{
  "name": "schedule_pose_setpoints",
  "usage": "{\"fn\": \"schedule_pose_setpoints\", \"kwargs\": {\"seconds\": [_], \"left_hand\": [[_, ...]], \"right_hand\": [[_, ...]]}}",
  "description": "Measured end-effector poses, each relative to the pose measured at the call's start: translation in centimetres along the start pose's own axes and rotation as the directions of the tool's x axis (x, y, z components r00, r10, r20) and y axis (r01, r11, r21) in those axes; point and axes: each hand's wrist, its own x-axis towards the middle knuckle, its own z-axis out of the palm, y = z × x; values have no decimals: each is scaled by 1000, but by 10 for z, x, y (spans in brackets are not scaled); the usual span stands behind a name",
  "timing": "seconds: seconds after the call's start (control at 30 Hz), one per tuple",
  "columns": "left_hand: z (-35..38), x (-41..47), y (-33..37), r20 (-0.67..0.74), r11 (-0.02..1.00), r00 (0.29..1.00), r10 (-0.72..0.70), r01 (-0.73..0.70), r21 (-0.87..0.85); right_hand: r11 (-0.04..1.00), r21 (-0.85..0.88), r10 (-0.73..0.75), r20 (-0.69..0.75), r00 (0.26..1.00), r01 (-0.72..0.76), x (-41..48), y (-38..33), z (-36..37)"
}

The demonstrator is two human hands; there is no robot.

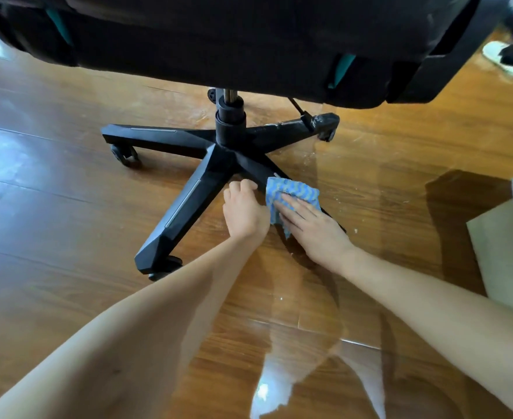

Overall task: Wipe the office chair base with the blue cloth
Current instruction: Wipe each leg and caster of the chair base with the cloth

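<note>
The blue cloth (291, 196) is pressed flat onto a near leg of the black chair base (188, 189) by the right hand (315, 234), fingers extended over it. That same leg is gripped beside the cloth by the curled left hand (244, 211). White specks are scattered across the glossy wooden floor (68, 207).

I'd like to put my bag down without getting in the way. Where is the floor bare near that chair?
The floor left of the base is bare, up to the two left legs. It is also bare on the right, between the back-right leg and the pale board. It is crowded at the near-right leg, where the left hand, right hand and cloth work.
</note>
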Motion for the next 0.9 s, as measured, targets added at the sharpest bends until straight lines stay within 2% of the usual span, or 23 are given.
{"fn": "schedule_pose_setpoints", "kwargs": {"seconds": [0.13, 0.23, 0.33, 0.47, 0.53, 0.57, 0.63, 0.7, 0.8, 0.9], "left_hand": [[16, -8, 15, 36, 994, 997, -68, 71, -84], [23, -13, 24, 56, 980, 990, -128, 135, -149], [25, -14, 25, 67, 975, 988, -135, 145, -168], [15, -8, 16, 43, 987, 992, -117, 121, -102], [8, -2, 12, 34, 989, 993, -113, 116, -94], [4, 0, 11, 34, 988, 993, -114, 117, -97], [0, 3, 13, 53, 984, 990, -128, 134, -120], [-3, 8, 19, 115, 965, 975, -190, 207, -160], [-10, 23, 33, 234, 891, 913, -335, 387, -235], [-16, 35, 45, 276, 850, 898, -341, 421, -319]], "right_hand": [[998, 61, 6, 37, 999, -8, -97, 18, 7], [984, 172, 32, 31, 999, -37, -121, 33, 7], [930, 321, 180, 20, 983, -177, -91, 36, 9], [825, 455, 367, 18, 930, -334, -1, 43, 7], [752, 491, 457, 94, 885, -440, 53, 55, 0], [679, 522, 506, 177, 844, -516, 79, 61, -4], [465, 586, 564, 382, 732, -664, 114, 70, -8], [336, 610, 566, 477, 672, -717, 125, 72, -6], [273, 654, 611, 448, 652, -705, 100, 68, -5], [250, 651, 643, 442, 626, -717, 59, 58, -6]]}}
